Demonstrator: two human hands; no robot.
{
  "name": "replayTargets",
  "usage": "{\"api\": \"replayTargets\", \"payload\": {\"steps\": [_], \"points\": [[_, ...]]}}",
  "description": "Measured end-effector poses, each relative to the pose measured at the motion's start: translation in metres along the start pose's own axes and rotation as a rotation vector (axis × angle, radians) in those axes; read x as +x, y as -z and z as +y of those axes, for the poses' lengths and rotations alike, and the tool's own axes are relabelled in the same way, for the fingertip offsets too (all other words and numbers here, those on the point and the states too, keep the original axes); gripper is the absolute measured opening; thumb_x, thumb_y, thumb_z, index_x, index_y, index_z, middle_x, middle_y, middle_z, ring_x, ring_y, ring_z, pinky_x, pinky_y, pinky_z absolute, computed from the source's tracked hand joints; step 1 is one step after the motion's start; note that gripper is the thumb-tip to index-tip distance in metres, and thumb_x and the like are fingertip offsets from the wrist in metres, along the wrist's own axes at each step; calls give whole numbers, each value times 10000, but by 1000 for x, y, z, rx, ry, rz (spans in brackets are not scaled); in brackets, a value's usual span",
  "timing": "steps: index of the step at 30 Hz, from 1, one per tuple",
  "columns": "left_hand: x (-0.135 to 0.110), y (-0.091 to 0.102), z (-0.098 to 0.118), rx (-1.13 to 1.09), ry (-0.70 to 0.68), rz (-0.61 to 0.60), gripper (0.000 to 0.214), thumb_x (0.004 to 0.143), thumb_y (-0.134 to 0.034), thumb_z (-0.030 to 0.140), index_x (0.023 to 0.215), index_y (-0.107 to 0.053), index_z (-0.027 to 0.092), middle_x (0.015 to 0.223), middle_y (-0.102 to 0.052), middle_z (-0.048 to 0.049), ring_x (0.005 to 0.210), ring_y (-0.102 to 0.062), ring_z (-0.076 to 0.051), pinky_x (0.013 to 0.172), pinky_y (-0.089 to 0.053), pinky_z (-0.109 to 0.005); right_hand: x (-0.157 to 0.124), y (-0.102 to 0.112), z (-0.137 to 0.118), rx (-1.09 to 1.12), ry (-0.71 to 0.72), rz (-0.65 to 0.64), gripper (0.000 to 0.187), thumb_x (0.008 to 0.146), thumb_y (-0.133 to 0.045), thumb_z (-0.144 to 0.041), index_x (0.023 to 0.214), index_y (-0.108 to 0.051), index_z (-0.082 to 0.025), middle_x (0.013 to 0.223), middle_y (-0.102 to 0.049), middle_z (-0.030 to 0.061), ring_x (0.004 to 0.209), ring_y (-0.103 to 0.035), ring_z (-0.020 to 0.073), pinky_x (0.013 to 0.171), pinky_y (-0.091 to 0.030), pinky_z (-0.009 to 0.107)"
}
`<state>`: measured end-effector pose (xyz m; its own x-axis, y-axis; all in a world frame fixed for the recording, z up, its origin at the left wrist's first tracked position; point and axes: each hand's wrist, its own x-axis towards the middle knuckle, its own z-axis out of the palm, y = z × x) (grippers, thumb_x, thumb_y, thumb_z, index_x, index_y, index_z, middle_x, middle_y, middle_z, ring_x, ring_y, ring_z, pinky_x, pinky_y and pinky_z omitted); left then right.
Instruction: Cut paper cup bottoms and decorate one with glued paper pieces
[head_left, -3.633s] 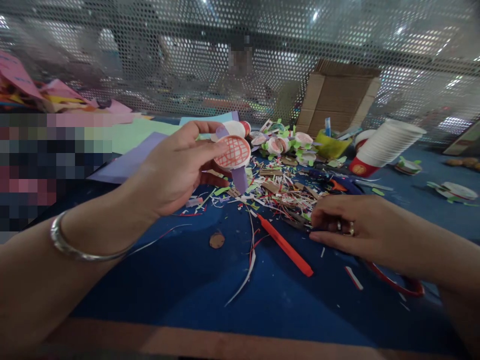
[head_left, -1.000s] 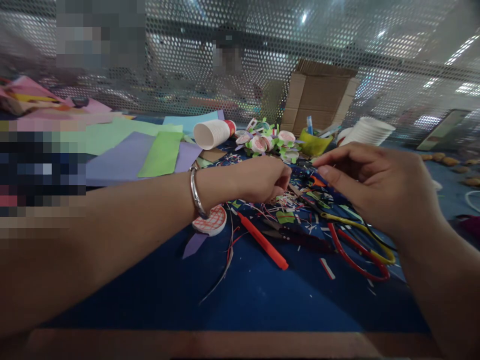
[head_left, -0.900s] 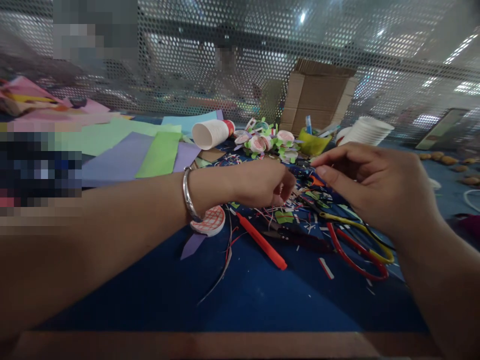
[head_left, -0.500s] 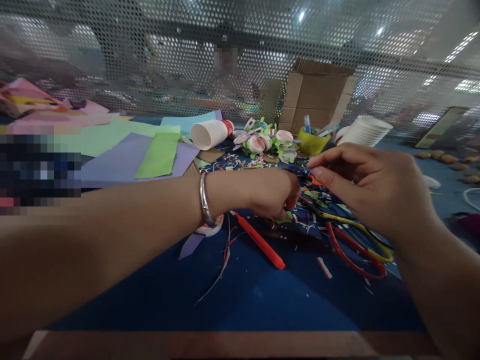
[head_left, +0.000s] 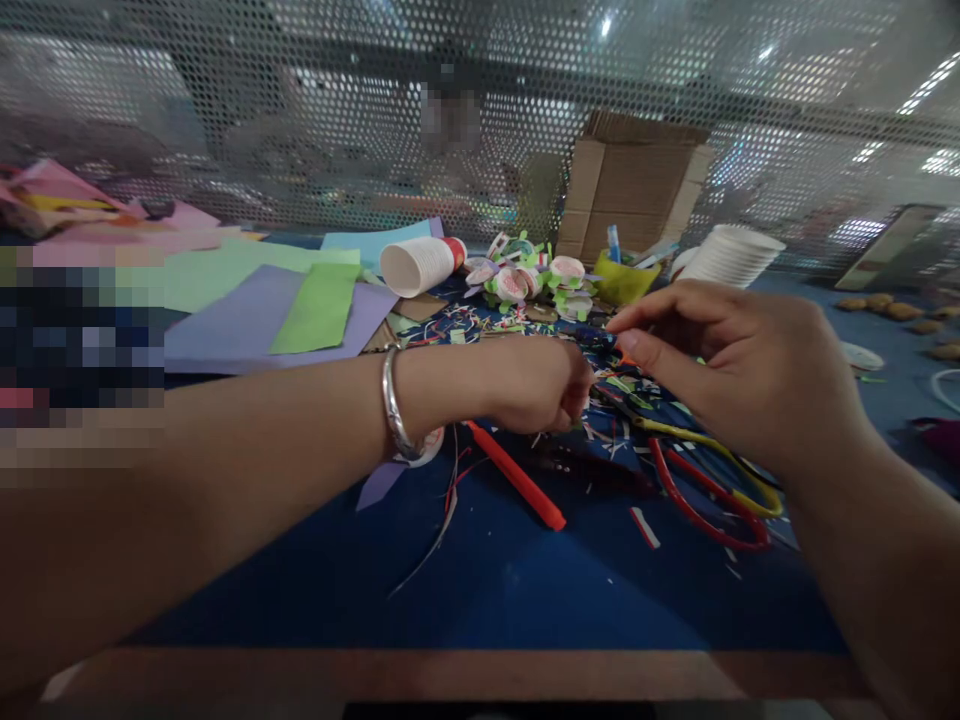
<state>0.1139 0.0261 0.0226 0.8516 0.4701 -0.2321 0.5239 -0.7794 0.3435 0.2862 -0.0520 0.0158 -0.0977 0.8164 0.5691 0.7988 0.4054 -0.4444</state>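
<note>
Bent at the wrist, my left hand [head_left: 536,385] is low over the paper scraps [head_left: 611,430], its fingers curled closed; what they hold, if anything, is hidden. My right hand [head_left: 739,365] is closed in a pinch of thumb and forefinger, beside a small dark-blue item with an orange bit near it; I cannot make out what is pinched. Below the right hand lie scissors [head_left: 697,510] with red and yellow handles. A red marker [head_left: 517,475] rests on the blue tabletop [head_left: 480,590], nearer me than the left hand.
Coloured paper sheets [head_left: 232,315] spread at the left. Behind the scraps are a tipped paper cup [head_left: 420,265], several small paper crafts [head_left: 517,280], a yellow holder [head_left: 622,280] and stacked white cups [head_left: 739,255]. A cardboard piece [head_left: 634,185] leans against the perforated metal screen [head_left: 337,130].
My left hand has shifted slightly left, its fingers curling more tightly. The right hand stays nearly in place, still pinching.
</note>
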Motion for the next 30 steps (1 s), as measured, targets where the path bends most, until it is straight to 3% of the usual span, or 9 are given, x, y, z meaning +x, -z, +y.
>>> {"api": "replayTargets", "payload": {"steps": [7,11,16,20,25,30], "points": [[-17,-3,-21,-611,-24,390,128,787,-785,182,846,-676,150,725,-709,-15,691,-670,-149,659,-482,-282,1,1,2,-11,10,-37,74,869,-693,-178,892,-756,-209,726,-693,7,571,-553,126,484,-368,269],[-28,-19,-23,-961,13,443,190,806,-788,172,866,-608,172,683,-680,20,658,-659,-113,671,-519,-262,0,-1,3,-6,15,-160,80,899,-683,-240,910,-759,-219,780,-709,7,624,-562,126,544,-414,271],[-35,-28,-26,-1051,-48,556,184,818,-782,133,871,-606,149,688,-677,17,648,-651,-93,661,-537,-240,-1,-6,1,54,-36,-184,115,920,-697,-317,933,-756,-220,776,-711,-2,606,-561,114,532,-414,268],[-38,-30,-28,-1090,-73,580,173,836,-777,161,881,-611,146,732,-702,1,701,-683,-109,679,-551,-244,-2,-12,-1,136,-51,-234,146,928,-697,-357,918,-753,-223,775,-713,-11,624,-581,117,540,-434,263],[-41,-33,-28,-1111,-65,577,204,801,-814,163,873,-625,141,741,-716,-4,710,-686,-108,670,-544,-224,-3,-19,-6,127,-5,-233,103,919,-691,-279,843,-725,-219,730,-680,-26,624,-564,110,549,-420,255],[-42,-32,-27,-1158,-28,591,54,876,-713,145,884,-662,132,766,-720,-4,715,-713,-105,684,-564,-221,-3,-19,-9,82,22,-207,90,908,-683,-221,820,-702,-212,714,-657,-28,611,-551,108,565,-428,258]]}}
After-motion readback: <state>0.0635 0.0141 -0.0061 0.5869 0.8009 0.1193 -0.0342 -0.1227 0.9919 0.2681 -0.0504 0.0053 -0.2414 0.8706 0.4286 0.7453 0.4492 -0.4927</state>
